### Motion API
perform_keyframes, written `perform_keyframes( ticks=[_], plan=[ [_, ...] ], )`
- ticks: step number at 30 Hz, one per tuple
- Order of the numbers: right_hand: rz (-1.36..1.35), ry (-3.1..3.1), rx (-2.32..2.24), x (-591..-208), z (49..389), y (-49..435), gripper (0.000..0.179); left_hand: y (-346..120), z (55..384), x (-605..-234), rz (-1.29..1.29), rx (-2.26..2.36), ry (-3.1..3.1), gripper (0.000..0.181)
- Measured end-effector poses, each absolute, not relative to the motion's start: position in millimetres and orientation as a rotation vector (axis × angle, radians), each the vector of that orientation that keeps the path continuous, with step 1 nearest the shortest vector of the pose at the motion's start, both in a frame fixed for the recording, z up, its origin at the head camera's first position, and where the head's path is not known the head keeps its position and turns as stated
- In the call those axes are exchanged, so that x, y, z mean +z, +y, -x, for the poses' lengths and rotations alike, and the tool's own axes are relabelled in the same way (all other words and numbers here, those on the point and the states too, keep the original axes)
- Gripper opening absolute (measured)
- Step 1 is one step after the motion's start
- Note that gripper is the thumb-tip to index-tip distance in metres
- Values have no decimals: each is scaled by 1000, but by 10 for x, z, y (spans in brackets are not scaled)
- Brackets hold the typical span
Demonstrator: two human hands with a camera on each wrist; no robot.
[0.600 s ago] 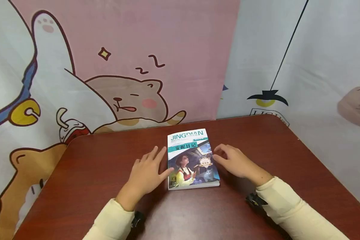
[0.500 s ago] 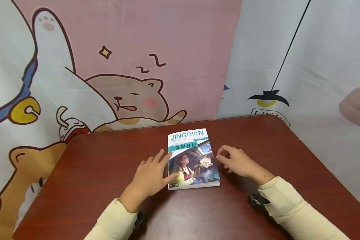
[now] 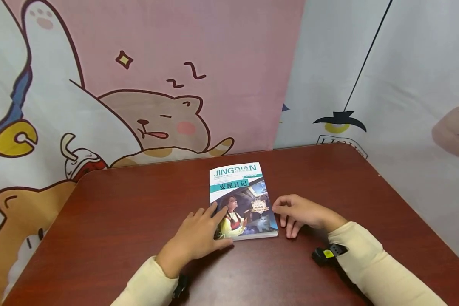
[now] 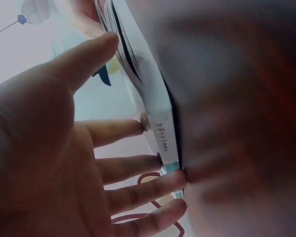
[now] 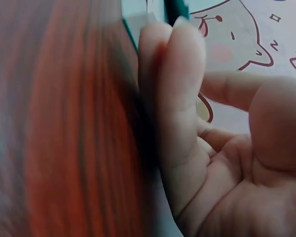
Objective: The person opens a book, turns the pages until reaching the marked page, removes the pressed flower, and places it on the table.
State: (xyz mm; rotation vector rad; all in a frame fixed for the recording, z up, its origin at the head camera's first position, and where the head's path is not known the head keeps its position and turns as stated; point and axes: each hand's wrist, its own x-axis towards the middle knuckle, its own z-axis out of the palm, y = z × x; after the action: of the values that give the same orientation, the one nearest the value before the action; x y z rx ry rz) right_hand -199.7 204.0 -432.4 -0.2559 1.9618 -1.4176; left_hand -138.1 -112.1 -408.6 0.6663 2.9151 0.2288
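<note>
A paperback book with a picture cover lies on the brown table, cover up. My left hand is at its lower left corner, fingers spread, two fingertips over the cover and the thumb by the bottom edge. In the left wrist view, fingertips are right at the book's spine, and a dark gap shows between the pages. Loosely bent, my right hand has thumb and index finger right at the book's right edge. Up close, the right hand's fingers hide part of the book.
The reddish-brown table meets a cloth backdrop printed with cartoon animals along its far edge. Cream sleeves cover both forearms, and a dark wrist device sits under the right wrist.
My left hand has moved toward me and right, onto the book's lower left corner. My right hand has come down and left to the book's edge, its lower fingers extending. The view has shifted slightly.
</note>
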Motion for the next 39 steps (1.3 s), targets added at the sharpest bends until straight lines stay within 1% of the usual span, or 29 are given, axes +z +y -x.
perform_keyframes(
  ticks=[4,11,17,27,33,39],
  plan=[
    [262,1926,-1441,-4340,2008,2058,33,-1083,1383,-4077,-680,231,2931,87],
    [236,1912,-1465,-4379,2001,2097,34,-1036,1392,-4109,-689,234,2965,77],
    [229,1909,-1471,-4414,2002,2089,36,-1043,1386,-4139,-692,229,2971,82],
    [240,1903,-1473,-4432,2055,2039,35,-1112,1402,-4091,-716,236,2995,77],
    [259,1918,-1464,-4432,2052,2012,33,-1147,1402,-4092,-801,192,3033,73],
    [274,1984,-1436,-4443,2051,1994,36,-1154,1421,-4097,-900,151,3090,71]
  ],
)
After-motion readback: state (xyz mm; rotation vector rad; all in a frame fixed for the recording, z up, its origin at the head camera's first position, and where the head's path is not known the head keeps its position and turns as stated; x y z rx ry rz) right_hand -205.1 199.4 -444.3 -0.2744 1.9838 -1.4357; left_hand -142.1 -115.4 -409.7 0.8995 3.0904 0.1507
